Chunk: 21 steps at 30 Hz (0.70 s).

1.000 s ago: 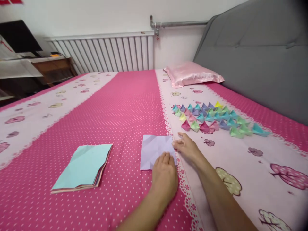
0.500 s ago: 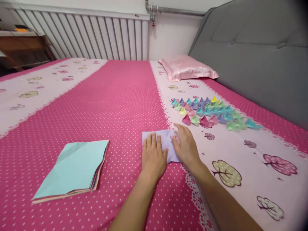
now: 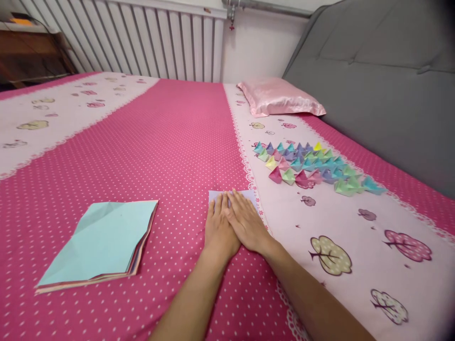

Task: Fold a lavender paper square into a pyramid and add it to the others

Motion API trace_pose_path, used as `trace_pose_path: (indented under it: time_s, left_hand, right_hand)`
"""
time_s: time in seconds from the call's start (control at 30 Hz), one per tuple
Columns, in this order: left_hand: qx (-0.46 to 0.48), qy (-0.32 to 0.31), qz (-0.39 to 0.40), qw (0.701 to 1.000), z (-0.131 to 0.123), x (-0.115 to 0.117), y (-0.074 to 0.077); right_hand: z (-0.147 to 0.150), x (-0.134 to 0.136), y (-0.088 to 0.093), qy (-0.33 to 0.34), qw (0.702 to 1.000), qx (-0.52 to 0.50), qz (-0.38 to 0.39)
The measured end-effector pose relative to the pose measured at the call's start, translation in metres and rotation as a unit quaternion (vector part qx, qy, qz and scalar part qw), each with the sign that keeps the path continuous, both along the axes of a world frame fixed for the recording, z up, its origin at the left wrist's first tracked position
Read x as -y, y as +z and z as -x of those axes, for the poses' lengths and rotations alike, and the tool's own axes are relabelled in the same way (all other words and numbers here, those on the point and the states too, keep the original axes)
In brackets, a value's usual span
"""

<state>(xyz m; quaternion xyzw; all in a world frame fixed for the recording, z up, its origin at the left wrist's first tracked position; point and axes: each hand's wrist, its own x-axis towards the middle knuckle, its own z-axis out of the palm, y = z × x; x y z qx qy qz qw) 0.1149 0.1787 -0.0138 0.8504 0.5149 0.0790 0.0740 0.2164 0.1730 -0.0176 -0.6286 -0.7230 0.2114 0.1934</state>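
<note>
Through the head camera, my only view, I watch the lavender paper (image 3: pixel 250 195) lying flat on the bedspread (image 3: pixel 170 156), on the dotted pink band, its right end reaching the lace border (image 3: pixel 253 182) of the pale band. Its far edge runs left to right, nearly square to my line of sight; one far corner shows on the left and one on the right. The visible part is a strip, longer across than deep, but the hands cover the rest, so I cannot tell the long axis of the whole sheet.

My left hand (image 3: pixel 221 232) is palm down over the paper, fingers straight and pointing away from me. My right hand (image 3: pixel 249 225) slants in, fingers pointing forward and left, its thumb side overlapping the left hand. Both hands are flattened and outstretched, pressing down and pinching nothing.

Well apart to the left, I see a stack of paper (image 3: pixel 99 237) with a pale blue sheet on top. Beyond my right hand stand rows of small folded paper pieces (image 3: pixel 372 184), many with peaks pointing up.
</note>
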Motion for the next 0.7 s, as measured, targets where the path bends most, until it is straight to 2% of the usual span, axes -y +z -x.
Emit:
trace_pose_path:
  time_s: [0.2,0.4,0.57,0.7]
  left_hand:
    - [-0.014,0.057,0.032,0.998,0.007,-0.005,0.001]
    - [-0.055,0.036,0.087,0.994,0.026,-0.01,0.01]
    - [-0.064,0.011,0.133,0.989,0.043,-0.013,0.02]
    - [-0.032,-0.01,0.17,0.985,0.053,-0.012,0.028]
  right_hand:
    - [-0.007,0.0,-0.004,-0.052,0.996,0.065,-0.011]
    - [-0.015,0.005,-0.005,-0.09,0.99,0.108,-0.017]
    - [-0.034,0.005,0.0,-0.115,0.99,0.084,-0.019]
    - [-0.054,-0.002,0.006,-0.15,0.988,0.012,-0.047]
